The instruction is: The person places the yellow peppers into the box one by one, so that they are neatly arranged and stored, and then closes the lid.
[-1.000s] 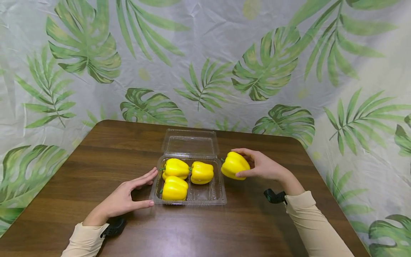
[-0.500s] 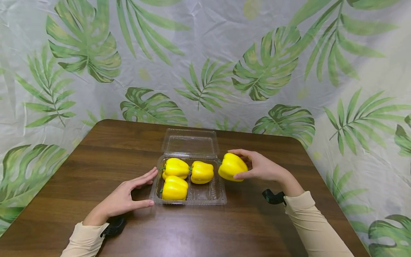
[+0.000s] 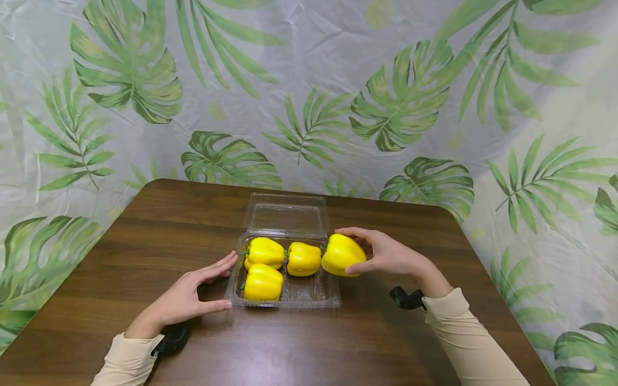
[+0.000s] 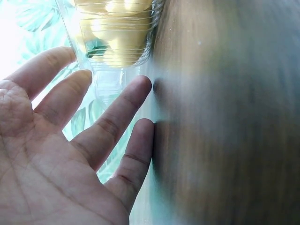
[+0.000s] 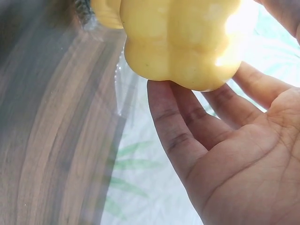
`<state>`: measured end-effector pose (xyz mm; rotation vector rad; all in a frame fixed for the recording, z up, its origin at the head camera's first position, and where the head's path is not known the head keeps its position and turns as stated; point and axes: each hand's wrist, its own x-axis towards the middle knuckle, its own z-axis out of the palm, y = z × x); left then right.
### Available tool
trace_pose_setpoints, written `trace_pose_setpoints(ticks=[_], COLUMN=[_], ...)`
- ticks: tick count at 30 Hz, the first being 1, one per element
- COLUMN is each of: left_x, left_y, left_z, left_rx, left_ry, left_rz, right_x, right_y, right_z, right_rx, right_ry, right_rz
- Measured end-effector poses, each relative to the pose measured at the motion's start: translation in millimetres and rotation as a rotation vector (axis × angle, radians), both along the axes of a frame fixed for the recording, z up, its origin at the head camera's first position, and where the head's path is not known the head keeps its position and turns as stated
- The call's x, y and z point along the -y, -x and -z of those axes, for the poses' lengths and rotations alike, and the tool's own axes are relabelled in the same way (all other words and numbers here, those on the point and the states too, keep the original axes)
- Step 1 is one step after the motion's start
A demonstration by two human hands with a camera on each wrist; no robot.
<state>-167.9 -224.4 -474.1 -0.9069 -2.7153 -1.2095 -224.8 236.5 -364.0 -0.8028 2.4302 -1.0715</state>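
Behind a brown wooden tabletop (image 3: 193, 225), a leaf-printed backdrop (image 3: 318, 69) is hung. At twelve o'clock on a clear plastic box (image 3: 282, 304), the lid (image 3: 288, 212) is folded back; three yellow peppers (image 3: 263, 282) are packed inside at ten, two and eight o'clock. A fourth pepper (image 3: 341, 255) is grasped by the right hand's (image 3: 393, 260) grip at the three-o'clock edge, stem (image 3: 324, 247) turned inward, perhaps to match the others. At nine o'clock, the left hand's (image 3: 188, 297) grip is left slack beside the box, presumably to steady it.
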Motion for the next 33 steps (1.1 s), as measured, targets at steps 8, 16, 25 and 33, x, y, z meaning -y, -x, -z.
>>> trace_pose_setpoints(ticks=[8, 16, 25, 33], left_x=[-0.5, -0.6, -0.2, -0.7], left_y=[-0.2, 0.0, -0.2, -0.1], left_z=[1.3, 2.0, 2.0, 0.6], left_rx=[-0.002, -0.007, -0.008, -0.005], left_ry=[0.007, 0.016, 0.017, 0.011], left_rz=[-0.001, -0.004, -0.006, -0.003], right_x=[7, 15, 23, 29], right_y=[-2.3, -5.5, -7.5, -6.8], right_z=[5.0, 5.2, 4.1, 2.7], right_rx=[0.014, 0.017, 0.028, 0.032], right_ry=[0.008, -0.014, -0.007, -0.037], right_rz=[-0.025, -0.037, -0.061, -0.08])
